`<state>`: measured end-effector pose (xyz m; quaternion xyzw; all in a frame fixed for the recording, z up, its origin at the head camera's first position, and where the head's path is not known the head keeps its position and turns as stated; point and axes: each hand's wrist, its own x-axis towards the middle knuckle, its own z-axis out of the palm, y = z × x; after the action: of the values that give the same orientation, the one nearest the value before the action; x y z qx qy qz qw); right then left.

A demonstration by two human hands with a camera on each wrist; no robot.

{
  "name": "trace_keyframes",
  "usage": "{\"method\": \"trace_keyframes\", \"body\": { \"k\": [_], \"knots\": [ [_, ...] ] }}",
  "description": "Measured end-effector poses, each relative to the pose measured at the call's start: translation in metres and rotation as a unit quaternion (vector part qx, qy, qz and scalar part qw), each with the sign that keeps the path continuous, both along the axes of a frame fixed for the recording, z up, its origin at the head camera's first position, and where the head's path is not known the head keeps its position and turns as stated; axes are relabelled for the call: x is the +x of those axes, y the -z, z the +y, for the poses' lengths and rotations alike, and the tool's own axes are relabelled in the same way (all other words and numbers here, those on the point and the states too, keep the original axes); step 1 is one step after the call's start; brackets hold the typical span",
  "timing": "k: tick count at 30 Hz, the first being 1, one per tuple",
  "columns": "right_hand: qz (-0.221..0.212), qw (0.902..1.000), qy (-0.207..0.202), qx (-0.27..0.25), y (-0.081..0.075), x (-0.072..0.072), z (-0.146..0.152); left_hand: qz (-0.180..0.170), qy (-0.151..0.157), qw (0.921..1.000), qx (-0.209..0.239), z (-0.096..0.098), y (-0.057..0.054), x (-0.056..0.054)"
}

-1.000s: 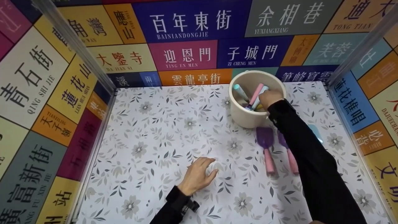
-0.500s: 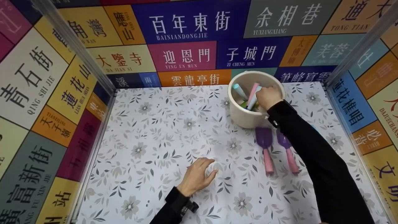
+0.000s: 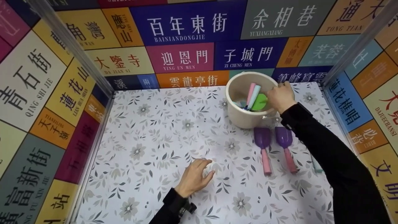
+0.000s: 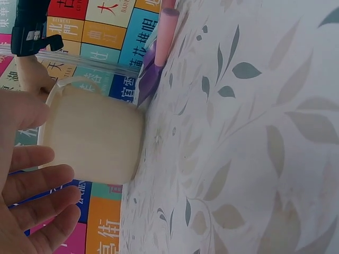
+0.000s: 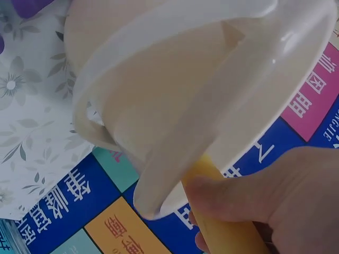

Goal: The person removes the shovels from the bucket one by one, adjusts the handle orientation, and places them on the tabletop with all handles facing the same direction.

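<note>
My right hand (image 3: 281, 96) is at the right rim of a cream bucket (image 3: 245, 119). It grips the yellow handle (image 5: 230, 225) of a toy shovel, whose green blade (image 3: 259, 102) shows inside the bucket mouth. A pink handle (image 3: 251, 93) and a light blue handle (image 3: 255, 97) lean beside that blade in the bucket. Nearer to me, my left hand (image 3: 193, 176) hovers over the tabletop with relaxed fingers and holds nothing. In the left wrist view, its fingers (image 4: 45, 198) are spread apart, with the bucket's side beyond them.
Two purple shovels (image 3: 262, 137) (image 3: 283, 137) with pink handles lie side by side in front of the bucket. A teal handle (image 3: 317, 163) pokes out beside the right sleeve. Walls covered with colored sign panels (image 3: 189, 57) enclose the flower-patterned table (image 3: 161, 130).
My right hand has risen out of the bucket and moved right to its rim, bringing the green blade into view. The teal handle at the bucket's left has dropped lower. My left hand stays put.
</note>
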<state>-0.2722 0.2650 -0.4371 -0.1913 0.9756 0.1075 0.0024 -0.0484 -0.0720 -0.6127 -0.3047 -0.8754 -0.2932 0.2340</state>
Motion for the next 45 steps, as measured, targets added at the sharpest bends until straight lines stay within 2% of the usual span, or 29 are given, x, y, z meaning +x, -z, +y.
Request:
{"method": "trace_keyframes", "body": {
  "k": [9,17,21,26,29,34,40,45],
  "knots": [
    [0.066,0.9974,-0.023,-0.017,-0.006,0.017,0.012,0.002,-0.013,0.9999,-0.002,-0.009,0.001,0.002],
    [0.084,0.9958,-0.003,-0.034,-0.019,0.031,0.029,0.008,-0.026,0.9996,0.009,-0.018,-0.003,0.002],
    [0.121,0.9914,-0.012,-0.049,-0.021,0.039,0.039,0.014,-0.029,0.9994,0.011,-0.023,-0.003,0.001],
    [0.208,0.9726,-0.037,-0.098,-0.017,0.052,0.049,0.023,-0.029,0.9992,0.017,-0.029,-0.003,0.002],
    [0.241,0.9593,-0.041,-0.142,-0.011,0.063,0.055,0.023,-0.03,0.999,0.023,-0.032,-0.004,0.003],
    [0.253,0.9474,-0.032,-0.193,0.0,0.078,0.062,0.024,-0.035,0.9986,0.031,-0.035,-0.005,0.004],
    [0.237,0.9365,-0.015,-0.258,0.018,0.096,0.067,0.017,-0.049,0.998,0.036,-0.038,-0.005,0.007],
    [0.247,0.9118,-0.013,-0.328,0.041,0.111,0.071,0.011,-0.054,0.9973,0.049,-0.041,-0.006,0.009]
  ]
}}
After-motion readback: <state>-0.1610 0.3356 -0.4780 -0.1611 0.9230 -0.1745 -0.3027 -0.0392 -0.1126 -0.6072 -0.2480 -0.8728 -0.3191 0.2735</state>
